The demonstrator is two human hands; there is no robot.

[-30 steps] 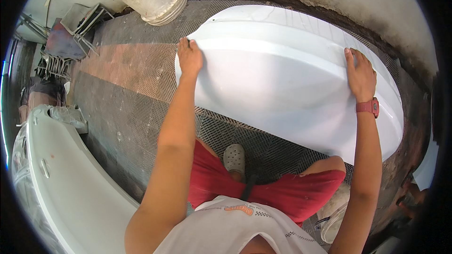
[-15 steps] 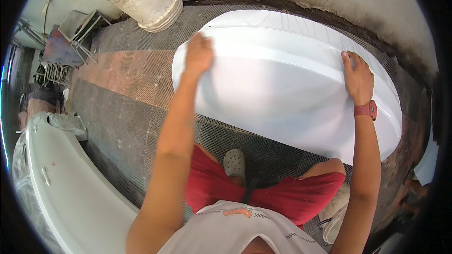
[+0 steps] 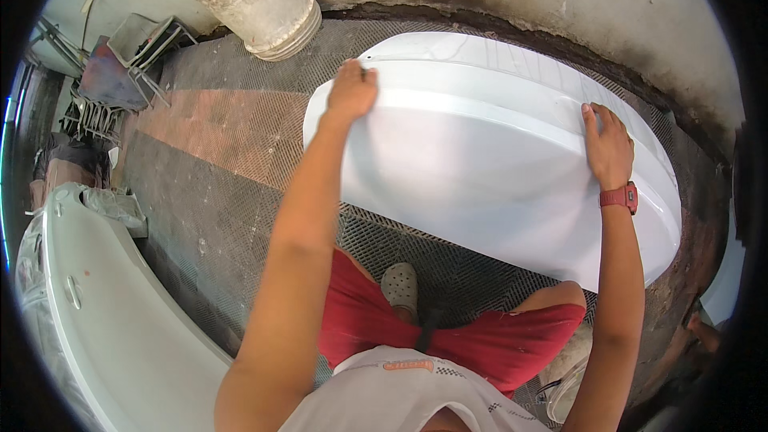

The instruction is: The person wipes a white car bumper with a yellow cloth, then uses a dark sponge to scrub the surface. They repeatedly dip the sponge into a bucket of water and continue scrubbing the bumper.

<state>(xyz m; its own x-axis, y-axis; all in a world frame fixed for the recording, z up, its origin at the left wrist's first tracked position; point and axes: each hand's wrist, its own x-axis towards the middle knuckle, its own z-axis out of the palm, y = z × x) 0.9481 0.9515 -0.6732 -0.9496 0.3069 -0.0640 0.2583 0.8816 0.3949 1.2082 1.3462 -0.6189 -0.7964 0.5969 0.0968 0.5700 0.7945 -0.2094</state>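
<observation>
Now, head view, entries as follows.

Panel: a large white curved panel lies ahead of me on the metal grate floor, glossy, with a raised ridge running across it from left to right.

Left hand: my left hand sits on the panel's upper left part, at the ridge. Fingers curled together, pressing down; whether they pinch a pad or cloth under them, I cannot tell.

Right hand: my right hand lies flat on the right part of the ridge, fingers spread, steadying. A red wristband is on that wrist.

Body: I crouch over the near edge, red shorts and one grey shoe just below the panel's rim.

Doing it well, as I judge: keep the right palm planted so the panel does not slide on the grate; work the left hand with even pressure along the ridge, not across it.

Edges: the panel's far rim runs close to the stained wall; its right end nears the dark border at the wall's foot.

Open room: bare grate to the left of the panel, between it and the dirty bucket.

Left side: another white panel lies well apart, with folded metal frames beyond it.
</observation>
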